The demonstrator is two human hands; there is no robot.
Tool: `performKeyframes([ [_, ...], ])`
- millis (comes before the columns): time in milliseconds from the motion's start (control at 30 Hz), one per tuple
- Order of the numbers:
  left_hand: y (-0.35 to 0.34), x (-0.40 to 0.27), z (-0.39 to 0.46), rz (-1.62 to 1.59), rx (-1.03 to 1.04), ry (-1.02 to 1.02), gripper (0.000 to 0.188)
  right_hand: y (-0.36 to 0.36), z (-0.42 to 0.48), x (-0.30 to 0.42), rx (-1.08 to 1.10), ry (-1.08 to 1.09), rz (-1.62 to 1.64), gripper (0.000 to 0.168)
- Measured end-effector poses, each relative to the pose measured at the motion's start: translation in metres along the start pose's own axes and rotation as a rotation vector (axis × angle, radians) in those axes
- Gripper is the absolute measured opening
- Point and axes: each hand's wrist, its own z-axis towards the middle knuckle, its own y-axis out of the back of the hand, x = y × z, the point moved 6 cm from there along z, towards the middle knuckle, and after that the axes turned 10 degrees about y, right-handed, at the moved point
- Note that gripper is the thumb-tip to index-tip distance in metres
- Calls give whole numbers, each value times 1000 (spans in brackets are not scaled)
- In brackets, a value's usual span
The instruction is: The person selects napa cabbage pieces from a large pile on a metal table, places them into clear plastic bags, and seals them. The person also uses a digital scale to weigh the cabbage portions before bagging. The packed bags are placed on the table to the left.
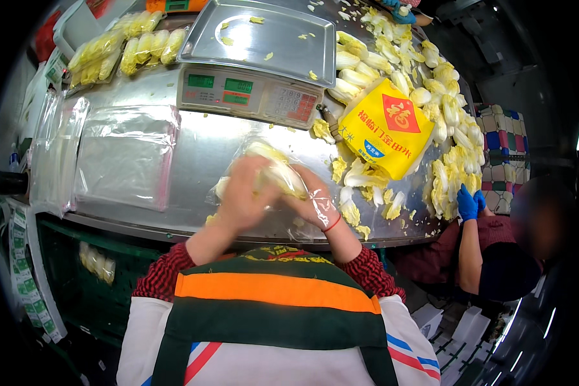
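Note:
Small napa cabbages [282,171] lie in a clear plastic bag [294,227] just above the steel tabletop in front of me. My right hand [313,200] grips the right end of the bagged cabbages, with clear film stretched over its wrist. Over the left part of the same bundle is my left hand [243,193], blurred by motion. It touches or covers the cabbages, but its exact finger hold is hidden. More cabbage shows at the bundle's left end, under the film. A flat stack of clear plastic bags [125,157] rests to the left of my hands.
Beyond my hands stands a digital scale [248,94] with a steel pan [270,41]. Packed cabbages [152,48] sit at the back left. A yellow printed sack [386,128] and heaped loose cabbages [448,108] occupy the right, where a co-worker's blue-gloved hands [469,202] work. A green crate [120,270] is below left.

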Motion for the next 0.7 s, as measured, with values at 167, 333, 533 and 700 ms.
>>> performKeyframes([
  [167, -8, 104, 16, 244, 282, 496, 30, -3, 2, 4, -57, 72, -308, 61],
  [333, -17, 114, 17, -22, 224, 605, 28, -2, 6, -10, 17, -145, -86, 61],
  [533, -24, 116, 23, 14, 271, 626, 32, 0, 17, -20, 147, 78, -321, 64],
  [700, -27, 111, 22, 71, 245, 611, 34, -1, 33, -18, 375, 2, -196, 62],
])
